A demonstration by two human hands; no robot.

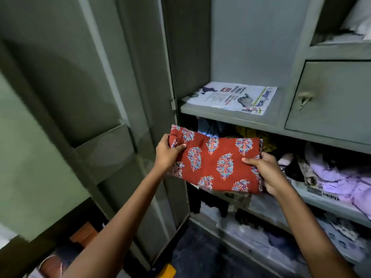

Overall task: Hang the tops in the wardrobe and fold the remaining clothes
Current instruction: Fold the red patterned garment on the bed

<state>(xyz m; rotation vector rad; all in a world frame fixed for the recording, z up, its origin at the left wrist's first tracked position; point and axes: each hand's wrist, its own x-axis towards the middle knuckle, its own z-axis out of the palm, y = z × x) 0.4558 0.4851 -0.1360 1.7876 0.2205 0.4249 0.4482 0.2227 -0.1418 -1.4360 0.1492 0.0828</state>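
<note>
Folded red printed garment (215, 162) gripped at both ends by left hand (167, 152) and right hand (265, 171) before wardrobe shelves (230, 115).

A grey-green metal cupboard (249, 37) fills the view, its open door (80, 87) swung out to the left with a shallow pocket (104, 141) on its inner face. To the right of the door, 1 shelf (226, 115) carries a spread newspaper (236, 97); right of that sits a shut locker (331, 99) with a small handle. Lower shelves hold heaped fabrics (lilac among them). Light is dim; the dark floor (200, 261) lies below.
</note>
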